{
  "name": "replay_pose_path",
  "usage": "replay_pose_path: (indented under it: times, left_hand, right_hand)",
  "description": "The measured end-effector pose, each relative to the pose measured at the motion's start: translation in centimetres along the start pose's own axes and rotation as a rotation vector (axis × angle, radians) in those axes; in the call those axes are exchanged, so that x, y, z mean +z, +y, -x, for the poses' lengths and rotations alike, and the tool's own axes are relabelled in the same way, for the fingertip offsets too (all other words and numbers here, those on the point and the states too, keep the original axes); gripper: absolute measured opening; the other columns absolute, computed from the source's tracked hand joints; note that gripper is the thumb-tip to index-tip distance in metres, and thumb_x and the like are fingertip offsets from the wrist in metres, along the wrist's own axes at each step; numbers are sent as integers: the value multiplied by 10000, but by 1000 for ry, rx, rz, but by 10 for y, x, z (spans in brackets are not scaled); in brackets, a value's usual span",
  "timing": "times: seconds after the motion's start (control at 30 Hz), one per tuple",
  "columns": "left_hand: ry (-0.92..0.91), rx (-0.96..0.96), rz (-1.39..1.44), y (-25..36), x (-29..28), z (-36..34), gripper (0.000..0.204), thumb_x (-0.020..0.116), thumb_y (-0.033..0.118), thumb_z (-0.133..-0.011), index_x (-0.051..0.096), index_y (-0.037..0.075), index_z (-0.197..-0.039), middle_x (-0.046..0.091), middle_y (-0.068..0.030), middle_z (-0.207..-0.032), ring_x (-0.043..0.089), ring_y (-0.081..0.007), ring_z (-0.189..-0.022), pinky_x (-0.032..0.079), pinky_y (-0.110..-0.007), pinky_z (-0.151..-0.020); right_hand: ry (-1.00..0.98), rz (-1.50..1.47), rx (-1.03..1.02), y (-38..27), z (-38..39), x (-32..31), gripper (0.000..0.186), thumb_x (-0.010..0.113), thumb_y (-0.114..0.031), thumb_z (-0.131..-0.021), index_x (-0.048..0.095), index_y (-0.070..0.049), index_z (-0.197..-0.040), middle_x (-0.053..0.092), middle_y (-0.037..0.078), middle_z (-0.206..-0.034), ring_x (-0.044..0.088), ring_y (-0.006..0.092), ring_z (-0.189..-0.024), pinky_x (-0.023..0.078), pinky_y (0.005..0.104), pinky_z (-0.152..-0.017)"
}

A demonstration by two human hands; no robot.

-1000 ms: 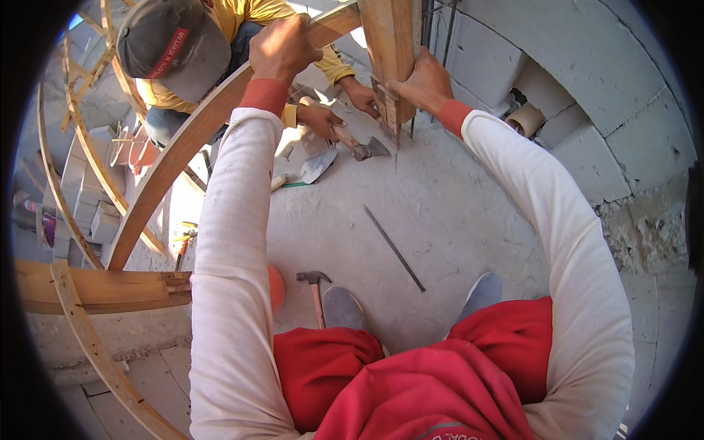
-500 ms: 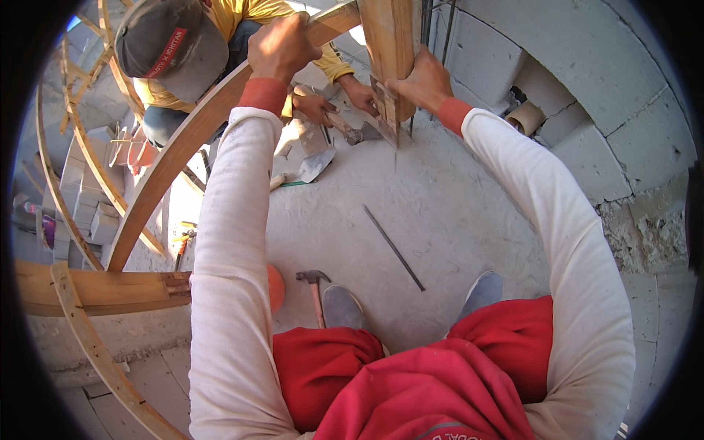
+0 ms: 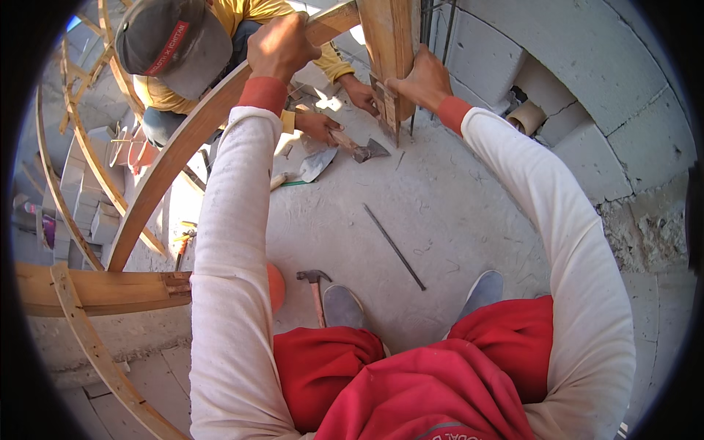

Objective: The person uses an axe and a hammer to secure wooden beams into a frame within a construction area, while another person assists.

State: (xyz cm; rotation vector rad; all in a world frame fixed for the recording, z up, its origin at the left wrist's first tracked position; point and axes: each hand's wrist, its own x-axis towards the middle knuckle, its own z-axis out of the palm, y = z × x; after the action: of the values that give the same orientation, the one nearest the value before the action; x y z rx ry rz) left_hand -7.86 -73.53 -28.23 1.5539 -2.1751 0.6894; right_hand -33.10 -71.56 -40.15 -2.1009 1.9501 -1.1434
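Observation:
My left hand (image 3: 282,48) is closed over the upper part of a curved wooden beam (image 3: 176,139) that slants down to the left. With fingers wrapped round its right edge, my right hand (image 3: 424,81) grips an upright wooden post (image 3: 389,44). A co-worker in a yellow sleeve crouches across from me. One of the co-worker's hands (image 3: 359,95) touches the foot of the post. Their other hand (image 3: 317,126) holds a hatchet (image 3: 370,151) with a wooden handle, its dark flared head just left of the post's base and apart from it.
A trowel (image 3: 317,166), a steel rod (image 3: 394,247) and a claw hammer (image 3: 314,279) lie on the concrete floor. Pliers (image 3: 184,238) and curved wooden strips (image 3: 95,172) are at the left. A pale block wall (image 3: 616,132) with a gap curves along the right.
The co-worker's hatchet has swung down and away from the foot of the post, and the hand on it has shifted slightly. My two hands have kept their places.

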Motion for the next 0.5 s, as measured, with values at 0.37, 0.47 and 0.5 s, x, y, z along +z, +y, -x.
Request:
replay_pose_path:
  times: [0.37, 0.47, 0.5]
  left_hand:
    - [8, -3, -18, -1, 6, 0, 376, 823, 353, -704, 747, 148, -1010, 767, -125, -921, 753, -308, -882, 607, -426, -734]
    - [33, 7, -4, -4, 9, 1, 392, 823, 362, -703, 751, 153, -1027, 769, -126, -931, 754, -308, -885, 607, -429, -740]
    - [27, 0, 0, -5, 10, 2, 396, 823, 363, -702, 753, 155, -1032, 769, -126, -934, 754, -308, -886, 607, -430, -742]
  right_hand:
    - [4, -6, 6, 1, 2, 5, 781, 881, -393, -626, 575, 99, -1150, 709, 279, -1058, 730, 410, -931, 595, 450, -845]
    - [-12, -20, 40, -2, 2, 3, 695, 864, -353, -643, 589, 72, -1119, 701, 279, -1073, 710, 423, -1003, 575, 463, -899]
    - [-14, -21, 37, -4, 3, 2, 691, 866, -355, -643, 593, 71, -1113, 703, 276, -1069, 712, 420, -999, 576, 462, -897]
